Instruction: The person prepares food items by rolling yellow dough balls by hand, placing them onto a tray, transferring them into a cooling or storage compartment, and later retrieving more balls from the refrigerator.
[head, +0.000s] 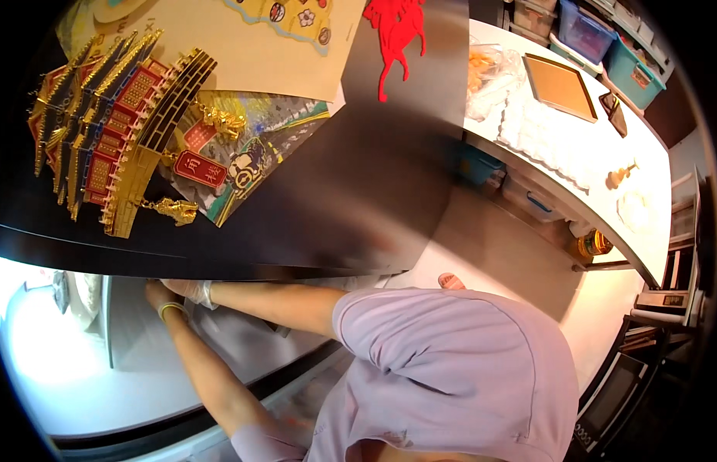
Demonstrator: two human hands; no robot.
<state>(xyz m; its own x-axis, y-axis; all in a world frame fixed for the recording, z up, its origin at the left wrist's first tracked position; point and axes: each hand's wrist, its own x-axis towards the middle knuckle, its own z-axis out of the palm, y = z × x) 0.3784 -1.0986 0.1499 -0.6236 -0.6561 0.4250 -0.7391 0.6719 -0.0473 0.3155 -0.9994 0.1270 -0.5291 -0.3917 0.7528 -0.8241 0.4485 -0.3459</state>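
Observation:
Both arms reach into a brightly lit, white-lined compartment [156,392] that looks like a refrigerator interior. My right hand [182,287] wears a clear plastic glove, its cuff loose at the wrist. Close beside it is my left hand [156,293], with a yellow band [169,308] on the wrist. The lower edge of a dark, glossy panel [289,231] covers the fingers of both hands, so what they touch or hold is hidden. A grey upright panel [109,323] and pale plastic bags [84,300] are near the hands.
The dark panel bears a gold, red and blue tower-shaped magnet [113,138] with hanging charms, printed cards [277,63] and a red cutout [396,34]. At right, a white table [601,156] carries a tray [560,86] and plastic bags [491,69]. Storage bins [633,72] stand behind.

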